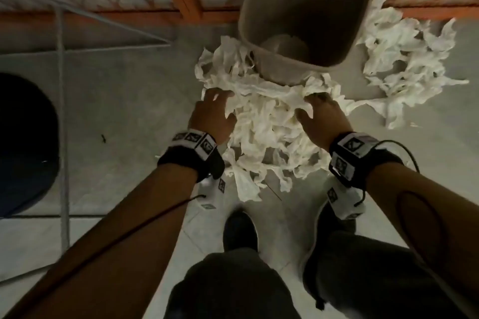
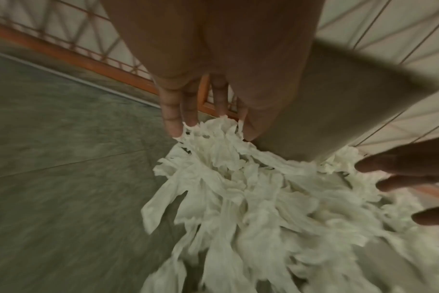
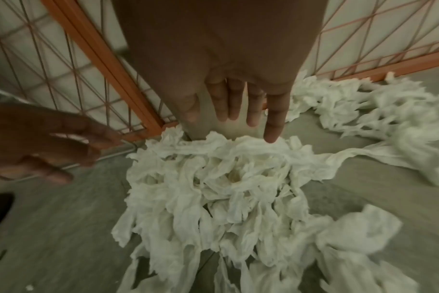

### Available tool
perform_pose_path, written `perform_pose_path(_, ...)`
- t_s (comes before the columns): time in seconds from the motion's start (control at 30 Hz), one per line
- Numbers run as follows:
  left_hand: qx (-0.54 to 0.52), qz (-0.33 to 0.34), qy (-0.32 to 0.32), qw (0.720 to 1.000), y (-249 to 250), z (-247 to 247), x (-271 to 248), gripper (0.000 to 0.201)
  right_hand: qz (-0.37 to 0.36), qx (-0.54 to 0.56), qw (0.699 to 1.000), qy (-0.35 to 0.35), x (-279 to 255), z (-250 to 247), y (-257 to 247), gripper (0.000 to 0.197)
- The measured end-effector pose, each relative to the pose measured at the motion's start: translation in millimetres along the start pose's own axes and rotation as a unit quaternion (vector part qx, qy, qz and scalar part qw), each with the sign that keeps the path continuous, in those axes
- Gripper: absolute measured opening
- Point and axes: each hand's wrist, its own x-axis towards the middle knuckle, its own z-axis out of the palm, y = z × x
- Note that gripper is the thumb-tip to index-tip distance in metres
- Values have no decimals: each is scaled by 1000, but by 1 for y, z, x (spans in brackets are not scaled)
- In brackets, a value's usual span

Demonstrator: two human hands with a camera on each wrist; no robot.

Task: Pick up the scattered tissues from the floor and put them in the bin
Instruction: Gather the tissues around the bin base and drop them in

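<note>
Head view: tissues point(image 1: 269, 134) lie in a crumpled white heap on the grey floor point(image 1: 124, 116), the heap's long axis running from my feet toward the bin point(image 1: 305, 15), which stands upright at the heap's far end with its mouth open upward; a second heap point(image 1: 404, 59) lies to the bin's right, joined by a thin strand. I see my left hand point(image 1: 212, 114) at the heap's left edge and my right hand point(image 1: 324, 116) at its right edge, both palm-down, fingers extended and touching tissue. Left wrist view: fingers point(image 2: 173, 111) of the left hand are straight and slightly spread, tips meeting the heap's far end beside the bin wall point(image 2: 338, 111); nothing is pinched. Right wrist view: fingers point(image 3: 276, 119) of the right hand are straight and spread, the outermost tip touching the tissue; the others hang before the bin's base. An orange mesh fence point(image 3: 108, 65) stands behind.
</note>
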Motion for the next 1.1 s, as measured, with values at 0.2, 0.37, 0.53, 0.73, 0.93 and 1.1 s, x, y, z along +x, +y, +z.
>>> perform_pose_path(0.2, 90, 4, -11, 996, -23, 47, 64, 73, -40, -70, 996, 41, 45, 43, 7, 57)
perform_pose_path(0.37, 53, 76, 83, 992, -41, 65, 69, 41, -73, -60, 992, 84, 65, 66, 20, 44)
perform_pose_path(0.53, -62, 106, 198, 973, -39, 53, 45, 22, -44, 90, 985, 142, 64, 69, 27, 28)
perform_pose_path(0.73, -137, 102, 265, 949, -13, 22, 22, 26, 50, 274, 945, 169, 45, 52, 11, 56)
perform_pose_path(0.93, -173, 68, 244, 952, -16, 4, 45, 16, 86, 276, 938, 192, 35, 44, 36, 10)
perform_pose_path(1.1, -82, -42, 82, 992, -11, 40, 77, 37, 12, 249, 953, 171, 32, 46, 48, 37)
